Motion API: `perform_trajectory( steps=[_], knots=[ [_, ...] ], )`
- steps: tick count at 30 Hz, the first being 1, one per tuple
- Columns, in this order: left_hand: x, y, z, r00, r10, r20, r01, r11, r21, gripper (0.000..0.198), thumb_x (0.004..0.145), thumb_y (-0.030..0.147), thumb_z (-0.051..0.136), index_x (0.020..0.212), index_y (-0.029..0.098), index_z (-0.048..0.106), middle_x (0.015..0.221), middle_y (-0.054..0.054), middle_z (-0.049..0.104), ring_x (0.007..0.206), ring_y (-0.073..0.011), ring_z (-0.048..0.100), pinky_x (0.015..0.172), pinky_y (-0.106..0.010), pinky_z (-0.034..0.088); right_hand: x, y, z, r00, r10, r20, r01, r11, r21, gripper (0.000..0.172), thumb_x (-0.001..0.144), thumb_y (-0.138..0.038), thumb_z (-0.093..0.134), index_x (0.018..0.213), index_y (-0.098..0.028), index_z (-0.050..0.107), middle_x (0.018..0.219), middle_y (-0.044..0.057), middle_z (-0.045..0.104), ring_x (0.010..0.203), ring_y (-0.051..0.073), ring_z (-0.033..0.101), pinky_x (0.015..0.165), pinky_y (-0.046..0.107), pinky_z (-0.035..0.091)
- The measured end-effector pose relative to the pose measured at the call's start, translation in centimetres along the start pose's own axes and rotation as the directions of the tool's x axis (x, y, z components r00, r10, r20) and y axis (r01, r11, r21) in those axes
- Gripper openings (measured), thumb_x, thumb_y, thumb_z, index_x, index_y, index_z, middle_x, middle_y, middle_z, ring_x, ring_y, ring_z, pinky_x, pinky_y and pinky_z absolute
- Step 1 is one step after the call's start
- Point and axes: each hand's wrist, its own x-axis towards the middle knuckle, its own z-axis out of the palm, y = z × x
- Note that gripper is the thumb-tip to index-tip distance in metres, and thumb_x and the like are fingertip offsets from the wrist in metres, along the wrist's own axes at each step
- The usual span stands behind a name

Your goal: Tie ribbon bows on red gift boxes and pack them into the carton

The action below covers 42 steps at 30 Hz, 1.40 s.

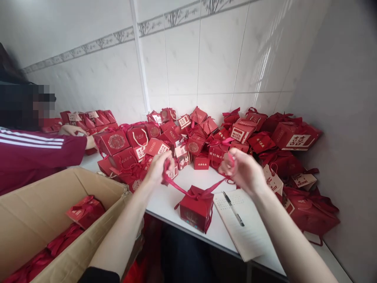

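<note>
Left hand [161, 168]: fingers curled closed, pinching one end of red ribbon [180, 188]. Right hand [242, 167]: fingers bent in, thumb side up, gripping the other ribbon end. Hands well apart, both raised above the table [161, 200]; ribbon runs down from each to a crossing or knot on top of the small red box [193, 210]; can't tell how tight. Box sits upright between and nearer than the hands, close to the near table edge; neither hand touches it.

Just right of box: open notebook [229, 224], black-and-clear pen [234, 209] lying on it, near corner reaching the table edge. Right forearm passes over the notebook's right side.

Bare white strip of table between box and the pile of red gift boxes [196, 144]; some room left of box too, little on the near side. Pile fills the far side and continues down the right, up to the grey wall [335, 102]. Far side closed off by tiled wall [182, 67].

Near left: cardboard carton [110, 194], open, ribboned boxes [86, 212] inside, left forearm over its right rim. Far left: co-worker's maroon sleeve [44, 151], a hand [72, 130] by more red boxes.
</note>
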Motion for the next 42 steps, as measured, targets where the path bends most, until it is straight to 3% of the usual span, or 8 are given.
perform_trajectory(
  steps=[3, 5, 9, 11, 17, 26, 34, 42],
  knots=[
    [-0.6, -1.7, -2.3, 0.996, -0.051, -0.072, 0.058, 0.992, 0.11, 0.026, 0.076, 0.035, 0.055, 0.058, 0.017, 0.048, 0.048, 0.003, 0.053, 0.043, -0.009, 0.045, 0.048, -0.022, 0.033, -1.7, -0.9, -2.6, 0.997, 0.075, -0.017, -0.076, 0.993, -0.088, 0.035, 0.069, -0.056, 0.06, 0.061, -0.023, 0.053, 0.044, -0.007, 0.037, 0.034, 0.009, 0.034, 0.043, 0.027, 0.035],
    [-1.5, -3.0, -2.5, 0.995, -0.102, -0.009, 0.102, 0.974, 0.201, 0.021, 0.072, 0.033, 0.062, 0.062, 0.016, 0.056, 0.057, 0.001, 0.06, 0.055, -0.012, 0.053, 0.057, -0.023, 0.038, -2.5, -0.2, -3.7, 0.988, 0.149, -0.046, -0.156, 0.924, -0.35, 0.038, 0.072, -0.057, 0.058, 0.059, -0.022, 0.054, 0.045, -0.005, 0.041, 0.04, 0.012, 0.042, 0.047, 0.028, 0.036],
    [-3.5, -5.9, -0.9, 0.914, -0.265, 0.306, 0.1, 0.88, 0.464, 0.025, 0.074, 0.041, 0.062, 0.076, 0.017, 0.064, 0.082, -0.003, 0.067, 0.082, -0.0186, 0.059, 0.075, -0.026, 0.041, -3.7, 3.6, -3.9, 0.925, 0.374, -0.072, -0.251, 0.456, -0.854, 0.037, 0.07, -0.054, 0.065, 0.059, -0.019, 0.058, 0.054, 0.001, 0.055, 0.053, 0.015, 0.049, 0.053, 0.027, 0.034],
    [-4.1, -7.2, -0.2, 0.869, -0.314, 0.383, 0.099, 0.868, 0.487, 0.029, 0.075, 0.045, 0.06, 0.077, 0.017, 0.062, 0.079, -0.002, 0.065, 0.078, -0.0183, 0.059, 0.072, -0.027, 0.042, -4.2, 5.4, -3.4, 0.906, 0.421, -0.045, -0.214, 0.365, -0.906, 0.036, 0.069, -0.052, 0.068, 0.057, -0.02, 0.057, 0.055, 0.001, 0.056, 0.054, 0.014, 0.048, 0.053, 0.027, 0.032],
    [-5.4, -8.4, 0.1, 0.805, -0.37, 0.463, 0.167, 0.891, 0.422, 0.036, 0.075, 0.048, 0.058, 0.063, 0.018, 0.042, 0.053, 0.007, 0.043, 0.047, -0.0088, 0.041, 0.047, -0.021, 0.029, -4.9, 7.5, -3.4, 0.91, 0.415, 0.006, -0.235, 0.526, -0.817, 0.03, 0.075, -0.044, 0.063, 0.06, -0.02, 0.055, 0.061, 0.0, 0.055, 0.06, 0.014, 0.046, 0.059, 0.027, 0.032],
    [-7.2, -8.0, 0.0, 0.724, -0.439, 0.532, 0.339, 0.898, 0.28, 0.04, 0.075, 0.052, 0.057, 0.062, 0.016, 0.047, 0.057, 0.004, 0.046, 0.052, -0.0085, 0.039, 0.05, -0.021, 0.03, -4.0, 8.7, -5.3, 0.804, 0.58, 0.134, -0.4, 0.693, -0.6, 0.034, 0.072, -0.045, 0.066, 0.065, -0.019, 0.046, 0.057, -0.005, 0.052, 0.052, 0.008, 0.041, 0.052, 0.023, 0.029],
    [-9.2, -9.3, 2.4, 0.913, -0.355, 0.202, 0.322, 0.93, 0.178, 0.041, 0.076, 0.049, 0.056, 0.058, 0.018, 0.037, 0.055, 0.007, 0.034, 0.052, -0.0072, 0.033, 0.051, -0.021, 0.026, -3.8, 9.1, -5.2, 0.785, 0.612, 0.093, -0.495, 0.71, -0.501, 0.035, 0.07, -0.043, 0.07, 0.06, -0.018, 0.047, 0.059, -0.005, 0.05, 0.054, 0.008, 0.043, 0.055, 0.022, 0.033],
    [-9.7, -11.4, 2.1, 0.88, -0.446, 0.165, 0.466, 0.879, -0.106, 0.052, 0.07, 0.064, 0.058, 0.057, 0.019, 0.037, 0.049, 0.008, 0.026, 0.039, -0.0042, 0.018, 0.037, -0.02, 0.013, -3.4, 9.4, -7.0, 0.661, 0.711, 0.238, -0.586, 0.688, -0.428, 0.038, 0.067, -0.046, 0.073, 0.058, -0.017, 0.05, 0.058, -0.003, 0.054, 0.054, 0.008, 0.045, 0.051, 0.021, 0.031]
  ],
)
